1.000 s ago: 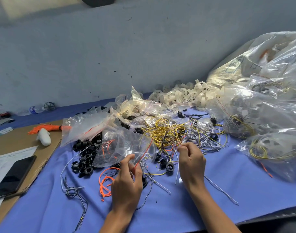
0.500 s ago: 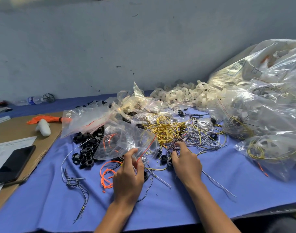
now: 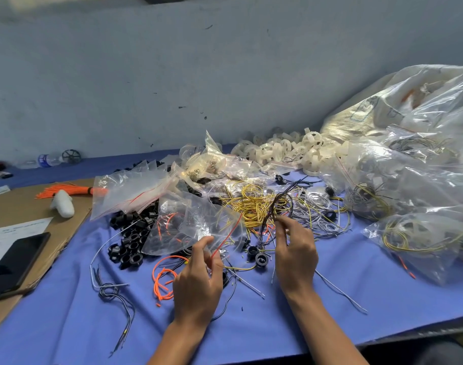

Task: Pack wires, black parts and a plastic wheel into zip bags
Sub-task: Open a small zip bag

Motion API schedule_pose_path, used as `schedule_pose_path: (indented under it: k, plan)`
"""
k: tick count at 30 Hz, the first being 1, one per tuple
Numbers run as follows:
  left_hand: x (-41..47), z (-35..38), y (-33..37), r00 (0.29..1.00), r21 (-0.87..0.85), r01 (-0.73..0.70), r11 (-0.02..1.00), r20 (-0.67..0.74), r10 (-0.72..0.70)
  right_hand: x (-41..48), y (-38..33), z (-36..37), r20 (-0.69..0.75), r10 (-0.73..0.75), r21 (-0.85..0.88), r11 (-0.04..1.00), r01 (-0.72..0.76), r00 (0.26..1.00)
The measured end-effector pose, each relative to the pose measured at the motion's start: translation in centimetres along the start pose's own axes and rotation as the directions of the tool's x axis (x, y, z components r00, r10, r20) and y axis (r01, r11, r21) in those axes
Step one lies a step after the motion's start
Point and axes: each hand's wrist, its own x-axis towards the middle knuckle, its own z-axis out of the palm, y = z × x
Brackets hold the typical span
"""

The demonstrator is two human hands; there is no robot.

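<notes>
Two hands work at the middle of the counter (image 3: 251,330), which is covered with blue cloth. The left hand (image 3: 198,280) has its thumb and curled fingers closed on the red-striped mouth of a clear zip bag (image 3: 190,222). The bag slants up and away over the edge of a heap of black parts (image 3: 131,239). The right hand (image 3: 294,255) pinches a thin bundle of dark wires (image 3: 273,206) at its fingertips. The bundle stands lifted above the tangle of yellow wires (image 3: 248,204), just right of the bag's mouth, not inside it.

Loose orange wires (image 3: 163,279) lie beside the left wrist. Plastic wheels (image 3: 277,151) are heaped at the back near the wall. Large filled bags (image 3: 422,180) crowd the right side, and a sheet of cardboard (image 3: 17,206) with a phone (image 3: 14,259) closes off the left. Bare cloth shows in front, around both forearms, as far as the counter's near edge at lower right.
</notes>
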Motion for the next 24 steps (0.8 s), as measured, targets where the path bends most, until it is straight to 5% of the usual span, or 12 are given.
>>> schedule_pose_path:
  k: [6,11,18,24]
  plan:
    - [0.0,-0.1,0.2,1.000,0.002,-0.010,1.000,0.002,0.010,0.5,0.3,-0.5,-0.183,0.034,0.139,0.990,-0.008,0.982]
    - [0.2,-0.2,0.4,1.000,-0.008,-0.006,1.000,0.006,0.006,-1.0,-0.8,-1.0,0.027,-0.218,0.269,0.942,0.203,0.976]
    - [0.3,-0.3,0.9,0.994,0.056,-0.087,0.995,0.072,0.083,-3.9,-2.7,0.3,0.519,-0.528,0.208,0.841,0.499,0.673]
    - [0.2,-0.6,1.1,0.991,0.022,-0.097,0.995,0.092,0.094,-2.7,-4.1,1.3,0.764,-0.410,0.175,0.875,0.452,0.498]
